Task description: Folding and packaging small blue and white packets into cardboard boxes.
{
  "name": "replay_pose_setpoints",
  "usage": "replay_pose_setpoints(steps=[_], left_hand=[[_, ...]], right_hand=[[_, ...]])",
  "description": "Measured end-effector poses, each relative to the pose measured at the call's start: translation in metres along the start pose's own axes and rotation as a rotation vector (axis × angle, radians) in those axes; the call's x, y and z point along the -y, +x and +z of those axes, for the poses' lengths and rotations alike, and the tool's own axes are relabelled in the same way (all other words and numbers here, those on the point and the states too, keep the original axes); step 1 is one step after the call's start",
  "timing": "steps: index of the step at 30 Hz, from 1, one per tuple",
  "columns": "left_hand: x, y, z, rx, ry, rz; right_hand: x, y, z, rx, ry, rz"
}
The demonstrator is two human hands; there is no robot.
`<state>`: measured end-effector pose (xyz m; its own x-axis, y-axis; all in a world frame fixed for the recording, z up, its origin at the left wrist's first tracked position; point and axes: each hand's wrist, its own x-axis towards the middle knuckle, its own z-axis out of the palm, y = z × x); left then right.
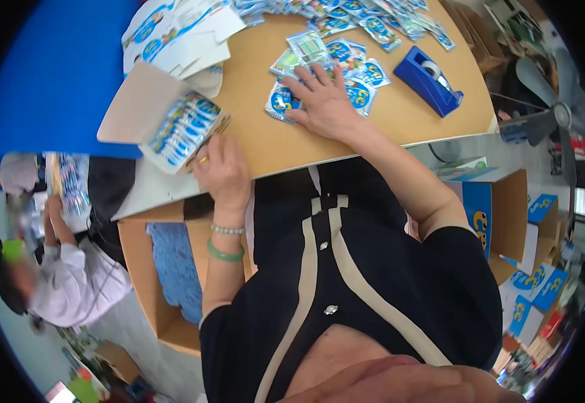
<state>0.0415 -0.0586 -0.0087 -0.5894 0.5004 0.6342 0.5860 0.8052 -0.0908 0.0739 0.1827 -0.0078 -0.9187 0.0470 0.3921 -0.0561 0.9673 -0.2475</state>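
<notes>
An open white carton (161,158) with its lid (134,101) folded back stands tilted at the table's left. Small blue-and-white packets (188,127) fill it in a row. My left hand (222,168) has its fingers curled at the carton's near right side, gripping its edge; the fingertips are partly hidden. On the tan tabletop, my right hand (326,101) lies with fingers spread over a loose group of blue-and-white packets (282,101). A packet with a pale green striped face (309,47) shows just beyond its fingertips.
A blue tape dispenser (430,80) sits right of the loose packets. A large packet heap (373,17) and flat printed cartons (178,33) lie at the back. A cardboard box with blue material (175,269) stands below left. Another person (77,282) works at far left.
</notes>
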Motion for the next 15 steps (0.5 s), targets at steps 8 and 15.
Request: replay_pose_setpoints(steps=[8, 15], left_hand=[[-0.045, 0.028, -0.007, 0.253, -0.34, -0.155], [-0.067, 0.051, 0.017, 0.436, -0.29, -0.226]], right_hand=[[-0.061, -0.037, -0.049, -0.216, 0.137, 0.209], [-0.137, -0.058, -0.046, -0.251, -0.035, 0.207]])
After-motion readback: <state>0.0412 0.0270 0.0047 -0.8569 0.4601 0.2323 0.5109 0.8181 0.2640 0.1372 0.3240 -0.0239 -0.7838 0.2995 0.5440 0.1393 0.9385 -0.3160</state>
